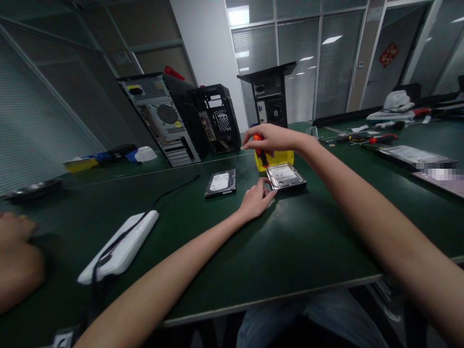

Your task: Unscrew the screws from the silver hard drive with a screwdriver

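A silver hard drive (pixel 285 176) lies label up on the green table, and the fingers of my left hand (pixel 255 199) grip its near left edge. Above its far left corner, my right hand (pixel 270 137) is closed around the orange and black handle of a screwdriver (pixel 258 139), held upright. The screwdriver's tip is too small to make out against the drive. Just behind the drive stands a yellow object (pixel 288 157), partly covered by my right hand. A second hard drive (pixel 221 183) with a white label rests to the left, touched by neither hand.
Computer cases (pixel 167 115) stand at the back. A white power bank-like block (pixel 125 244) with a black strap lies front left, near another person's arm (pixel 18 263). Red-handled pliers (pixel 382 139) and more drives (pixel 416 155) lie right. The table's front edge (pixel 275 300) runs before my lap.
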A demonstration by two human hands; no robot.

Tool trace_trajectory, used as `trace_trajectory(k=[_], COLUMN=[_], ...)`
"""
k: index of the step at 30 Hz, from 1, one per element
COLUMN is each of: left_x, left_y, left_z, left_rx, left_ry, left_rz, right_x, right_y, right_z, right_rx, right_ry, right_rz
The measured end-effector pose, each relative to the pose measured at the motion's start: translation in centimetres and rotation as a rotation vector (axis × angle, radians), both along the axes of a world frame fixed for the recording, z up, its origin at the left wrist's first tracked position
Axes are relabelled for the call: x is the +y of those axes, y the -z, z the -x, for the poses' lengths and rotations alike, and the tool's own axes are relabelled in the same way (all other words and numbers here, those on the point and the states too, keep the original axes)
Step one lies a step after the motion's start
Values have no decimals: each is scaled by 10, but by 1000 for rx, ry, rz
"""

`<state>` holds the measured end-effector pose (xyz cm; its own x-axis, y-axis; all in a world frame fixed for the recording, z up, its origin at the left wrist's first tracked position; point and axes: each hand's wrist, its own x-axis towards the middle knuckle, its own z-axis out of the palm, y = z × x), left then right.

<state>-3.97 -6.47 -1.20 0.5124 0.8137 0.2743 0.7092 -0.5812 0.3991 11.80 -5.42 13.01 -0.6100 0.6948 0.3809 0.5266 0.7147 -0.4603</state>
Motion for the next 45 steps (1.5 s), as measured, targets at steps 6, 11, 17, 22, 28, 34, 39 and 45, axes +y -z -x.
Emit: trace_trajectory(k=[6, 11, 17, 22, 28, 34, 39, 45], left_x=[2, 2, 3, 2, 3, 2, 1, 1], left_y=[2, 3, 3, 2, 4, 4, 3, 2], left_z=[0, 1, 1, 1, 1, 1, 1, 1], left_rx=[8, -2, 1, -7, -18, -11, -14, -14], left_ry=[-6, 1, 8, 5, 16, 8, 10, -1], left_rz=[-14, -13, -20, -18, -21, -20, -16, 6], right_x=[3, 2, 4, 2, 3, 4, 5, 4], right_y=[3, 3, 3, 1, 2, 2, 1, -1], right_z=[0, 0, -1, -1, -1, -1, -1, -3], right_rx=[19, 23, 18, 5, 10, 20, 14, -1], right_ry=[37, 17, 0, 18, 8, 14, 12, -1], right_rz=[22, 58, 63, 78, 78, 94, 84, 59])
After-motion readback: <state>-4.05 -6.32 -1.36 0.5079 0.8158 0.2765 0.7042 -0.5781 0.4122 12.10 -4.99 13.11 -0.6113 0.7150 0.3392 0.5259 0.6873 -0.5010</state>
